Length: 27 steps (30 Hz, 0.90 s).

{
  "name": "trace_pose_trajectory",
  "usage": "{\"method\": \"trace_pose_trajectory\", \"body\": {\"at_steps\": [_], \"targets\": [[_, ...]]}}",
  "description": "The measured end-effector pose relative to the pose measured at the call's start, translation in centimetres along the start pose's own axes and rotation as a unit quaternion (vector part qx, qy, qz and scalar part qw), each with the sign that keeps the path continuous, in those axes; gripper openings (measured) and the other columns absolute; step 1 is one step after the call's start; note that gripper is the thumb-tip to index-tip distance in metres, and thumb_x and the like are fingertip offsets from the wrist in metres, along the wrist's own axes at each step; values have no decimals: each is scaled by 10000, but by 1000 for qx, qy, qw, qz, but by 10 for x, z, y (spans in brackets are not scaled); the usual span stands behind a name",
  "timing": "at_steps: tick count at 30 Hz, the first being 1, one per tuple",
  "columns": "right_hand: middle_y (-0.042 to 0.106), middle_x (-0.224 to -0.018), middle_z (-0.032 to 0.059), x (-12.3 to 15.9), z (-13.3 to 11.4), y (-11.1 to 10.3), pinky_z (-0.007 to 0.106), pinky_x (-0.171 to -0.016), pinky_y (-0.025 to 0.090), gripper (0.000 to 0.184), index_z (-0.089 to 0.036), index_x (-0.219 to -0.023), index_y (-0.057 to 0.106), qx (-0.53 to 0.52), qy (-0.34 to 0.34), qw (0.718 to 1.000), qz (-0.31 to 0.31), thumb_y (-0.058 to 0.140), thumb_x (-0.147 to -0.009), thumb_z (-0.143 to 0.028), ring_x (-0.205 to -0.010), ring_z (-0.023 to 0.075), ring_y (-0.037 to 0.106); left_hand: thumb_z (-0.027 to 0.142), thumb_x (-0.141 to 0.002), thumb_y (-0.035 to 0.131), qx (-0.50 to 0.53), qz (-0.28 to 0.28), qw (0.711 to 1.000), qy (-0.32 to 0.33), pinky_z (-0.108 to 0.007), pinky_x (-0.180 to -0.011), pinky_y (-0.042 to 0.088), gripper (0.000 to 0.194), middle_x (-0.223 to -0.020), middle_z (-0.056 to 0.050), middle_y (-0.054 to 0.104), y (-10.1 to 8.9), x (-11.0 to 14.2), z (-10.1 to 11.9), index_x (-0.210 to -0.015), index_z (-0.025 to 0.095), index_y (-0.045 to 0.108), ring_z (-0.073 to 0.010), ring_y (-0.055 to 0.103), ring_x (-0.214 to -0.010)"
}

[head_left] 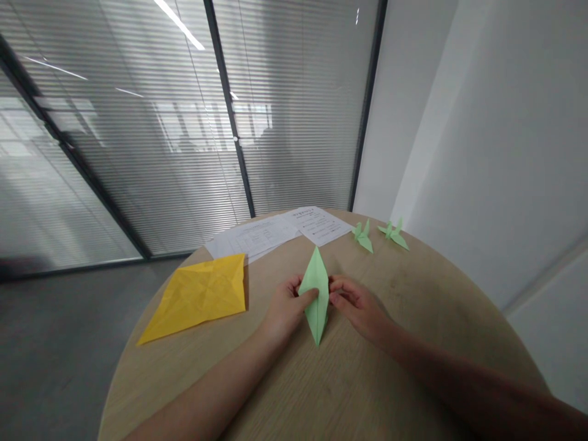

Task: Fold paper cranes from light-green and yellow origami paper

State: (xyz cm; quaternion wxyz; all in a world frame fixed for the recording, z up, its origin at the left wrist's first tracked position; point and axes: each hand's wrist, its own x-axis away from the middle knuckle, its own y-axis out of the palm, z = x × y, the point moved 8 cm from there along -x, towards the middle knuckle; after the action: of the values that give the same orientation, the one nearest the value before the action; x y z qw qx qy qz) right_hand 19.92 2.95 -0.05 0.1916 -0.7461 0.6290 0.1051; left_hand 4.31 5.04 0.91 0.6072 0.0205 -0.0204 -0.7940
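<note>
Perhaps right hand (pixel 359 307) against green paper (pixel 316 274)

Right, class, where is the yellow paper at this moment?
In the head view, the yellow paper lies on the table, left of the left hand and in front of the white printed sheets.

Readable text: none; all print is too small and blurred.
Right-hand sheet (pixel 325 231): at 12 o'clock on the desk (pixel 413 300); a larger, darker line like a heading runs near its far edge, with rows of smaller print below, their words and any numbers illegible.
Left-hand sheet (pixel 257 237): at 11 o'clock on the desk; faint grey print with what look like ruled lines, equally illegible.
</note>
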Motion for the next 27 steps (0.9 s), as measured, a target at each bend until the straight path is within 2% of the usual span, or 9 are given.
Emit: {"method": "trace_pose_trajectory", "body": {"at_steps": [6, 11, 15, 18, 23, 27], "targets": [[691, -1151, 66, -2, -2, -1, 344, -911, 534, 217, -238, -901, 664, 4, 20, 1000, -4, 647, -955, -448, -1060, 222, 660, 303, -718, 816, -6, -1, 1000, 8, -305, -708, 509, 331, -875, -80, 762, 0, -2, 1, -986, 126, 740, -196, 665, -733], [680, -1028, 49, -2, -1, 3, 313, -846, 528, 259, -230, -860, 639, 0, 32, 999, -18, 654, -938, -477, -973, 203, 652, 277, -699, 823, -47, 18, 998, 22, -302, -722, 497, 330, -866, -58, 744, -4, 1, 8, -990, 142, 746, -197, 647, -762], [649, -885, 18, -1, 8, 3, 291, -762, 507, 288, -230, -831, 615, 15, 68, 998, -11, 695, -892, -500, -837, 179, 627, 268, -686, 820, -67, 3, 997, 26, -299, -699, 493, 300, -841, -47, 733, 1, 2, 9, -950, 151, 738, -198, 641, -747], [611, -776, -7, -1, 13, 1, 278, -693, 482, 305, -232, -794, 593, 16, 86, 996, 4, 717, -863, -502, -736, 161, 594, 313, -713, 811, -70, -3, 997, 27, -293, -672, 485, 273, -804, -37, 722, 3, 1, 6, -922, 154, 733, -191, 633, -712], [622, -758, -17, -4, 18, 0, 295, -699, 515, 344, -241, -782, 560, -34, 103, 994, 27, 791, -791, -495, -721, 162, 623, 401, -796, 757, -66, -6, 998, 14, -272, -621, 453, 267, -756, -28, 708, 4, 0, 3, -895, 154, 731, -164, 597, -645], [633, -711, -31, -4, 25, 0, 282, -616, 515, 393, -247, -817, 526, -78, 141, 986, 38, 843, -744, -469, -639, 153, 628, 466, -808, 749, -55, -11, 998, 13, -272, -614, 441, 312, -731, -26, 701, 6, 2, 4, -855, 158, 731, -159, 577, -623]]}}
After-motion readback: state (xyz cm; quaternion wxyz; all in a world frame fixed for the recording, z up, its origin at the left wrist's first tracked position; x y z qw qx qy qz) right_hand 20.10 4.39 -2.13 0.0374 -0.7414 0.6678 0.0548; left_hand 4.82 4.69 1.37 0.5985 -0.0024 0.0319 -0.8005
